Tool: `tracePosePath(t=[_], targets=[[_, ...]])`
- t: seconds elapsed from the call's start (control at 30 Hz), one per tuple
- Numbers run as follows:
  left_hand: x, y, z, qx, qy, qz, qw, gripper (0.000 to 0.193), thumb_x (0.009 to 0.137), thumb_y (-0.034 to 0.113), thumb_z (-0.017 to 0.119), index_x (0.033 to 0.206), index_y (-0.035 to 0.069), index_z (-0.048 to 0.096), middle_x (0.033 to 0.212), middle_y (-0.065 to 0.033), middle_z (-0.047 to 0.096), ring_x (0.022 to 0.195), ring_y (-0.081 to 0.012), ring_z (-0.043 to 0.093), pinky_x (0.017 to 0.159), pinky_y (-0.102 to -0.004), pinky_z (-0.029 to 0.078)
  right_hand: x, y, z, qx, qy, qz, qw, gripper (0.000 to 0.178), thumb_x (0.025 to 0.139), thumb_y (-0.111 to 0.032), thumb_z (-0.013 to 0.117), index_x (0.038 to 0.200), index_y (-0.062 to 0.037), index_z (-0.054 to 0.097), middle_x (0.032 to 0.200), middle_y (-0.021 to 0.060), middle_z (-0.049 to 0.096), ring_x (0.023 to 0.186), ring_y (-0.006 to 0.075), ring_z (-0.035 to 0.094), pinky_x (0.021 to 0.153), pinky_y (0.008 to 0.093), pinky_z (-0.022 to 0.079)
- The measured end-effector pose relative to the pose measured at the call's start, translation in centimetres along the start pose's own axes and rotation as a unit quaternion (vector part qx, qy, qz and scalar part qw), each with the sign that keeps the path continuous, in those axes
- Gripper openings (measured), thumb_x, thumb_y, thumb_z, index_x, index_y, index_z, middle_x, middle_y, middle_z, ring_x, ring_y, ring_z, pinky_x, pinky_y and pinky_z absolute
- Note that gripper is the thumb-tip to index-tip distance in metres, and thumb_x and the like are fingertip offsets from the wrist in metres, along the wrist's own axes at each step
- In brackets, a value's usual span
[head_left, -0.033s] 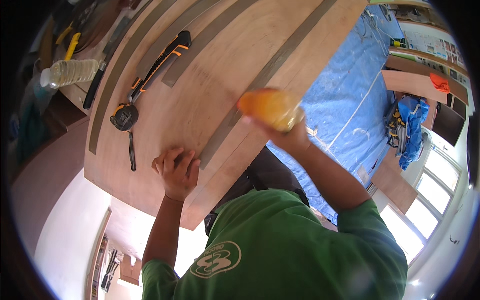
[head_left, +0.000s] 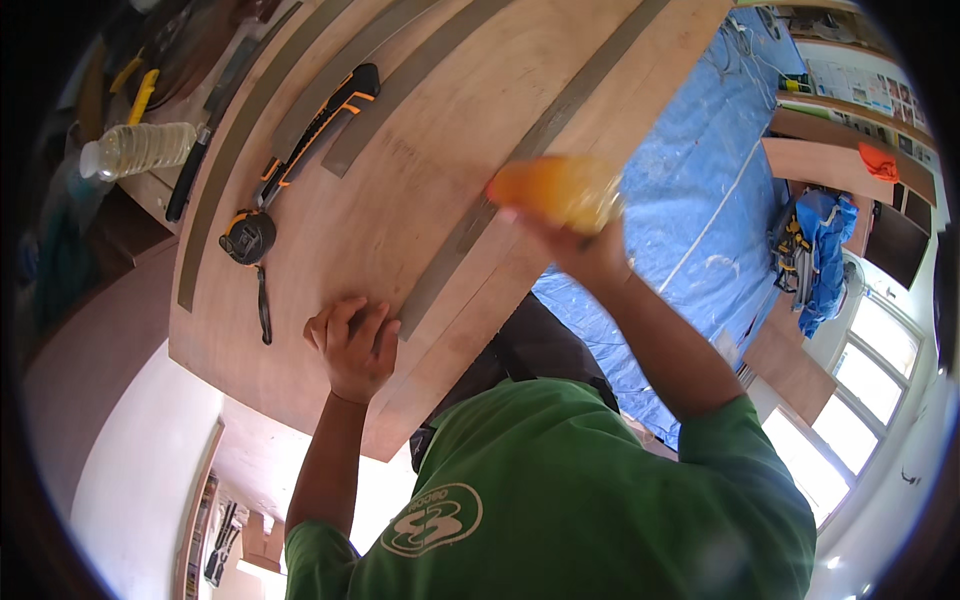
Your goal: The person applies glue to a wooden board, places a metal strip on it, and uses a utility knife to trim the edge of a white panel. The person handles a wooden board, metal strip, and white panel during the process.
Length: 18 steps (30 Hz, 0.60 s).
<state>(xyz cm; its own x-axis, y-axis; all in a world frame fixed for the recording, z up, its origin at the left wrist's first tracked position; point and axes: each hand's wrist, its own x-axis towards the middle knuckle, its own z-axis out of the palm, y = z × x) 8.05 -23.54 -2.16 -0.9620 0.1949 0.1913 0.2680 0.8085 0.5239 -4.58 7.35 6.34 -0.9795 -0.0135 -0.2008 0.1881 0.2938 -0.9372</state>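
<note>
Well, the right hand (head_left: 585,250) has its grip wrapped tight around an orange bottle (head_left: 555,190), a bit above the middle of the picture. It is blurry, so I cannot tell if it has a cap on or which way it tips. It hangs over a long grey strip (head_left: 540,140) that lies slanted across the big wooden board (head_left: 420,200).

The left hand (head_left: 352,345) holds nothing. It lies on the board near the lower middle of the picture, fingers partly bent, right beside the low end of that strip.

What could go wrong? If the bottle is squeezed too hard, too much stuff could come out and run off the strip onto the bare wood. If the left hand lets go, the strip could slide and end up crooked. The fingers sit so close to the strip that they could get sticky too.

A black and orange knife (head_left: 320,120) and a round tape measure (head_left: 247,237) lie on the board at the upper left. A bump could knock them off. A clear plastic bottle (head_left: 140,148) lies on the bench at the far left. A blue sheet (head_left: 700,200) covers the right side.
</note>
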Motion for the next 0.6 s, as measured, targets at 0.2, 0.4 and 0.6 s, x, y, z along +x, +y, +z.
tracePosePath(t=[0.2,0.4,0.6], targets=[[0.6,-0.4,0.5,-0.002,0.005,0.008,1.0,0.024,0.081,0.025,0.084,0.104,0.02,0.081,0.125,-0.0001,0.064,0.118,-0.0268,0.051,0.101,-0.0465,0.034,8.6,3.0,-7.6,-0.106,0.142,-0.041,0.983,0.029,0.088,-0.017,0.088,0.104,0.0044,0.077,0.097,0.0069,0.079,0.092,0.01,0.073,0.08,0.0261,0.057],[0.6,-0.4,0.5,-0.007,0.006,0.007,1.0,0.024,0.081,0.025,0.084,0.104,0.02,0.081,0.125,-0.0002,0.064,0.118,-0.0273,0.051,0.102,-0.0468,0.034,8.0,2.6,-7.1,-0.08,0.129,-0.061,0.986,0.03,0.087,-0.018,0.088,0.105,0.0025,0.077,0.099,0.0068,0.08,0.089,0.0118,0.074,0.078,0.0272,0.058],[0.8,-0.3,0.4,-0.006,0.001,0.003,1.0,0.023,0.081,0.025,0.083,0.104,0.02,0.08,0.125,-0.0006,0.064,0.119,-0.0279,0.052,0.101,-0.0473,0.034,0.3,2.2,-1.2,-0.02,0.018,-0.054,0.998,0.05,0.082,-0.022,0.094,0.12,-0.0014,0.069,0.111,0.011,0.078,0.103,0.0199,0.075,0.089,0.0352,0.059]])
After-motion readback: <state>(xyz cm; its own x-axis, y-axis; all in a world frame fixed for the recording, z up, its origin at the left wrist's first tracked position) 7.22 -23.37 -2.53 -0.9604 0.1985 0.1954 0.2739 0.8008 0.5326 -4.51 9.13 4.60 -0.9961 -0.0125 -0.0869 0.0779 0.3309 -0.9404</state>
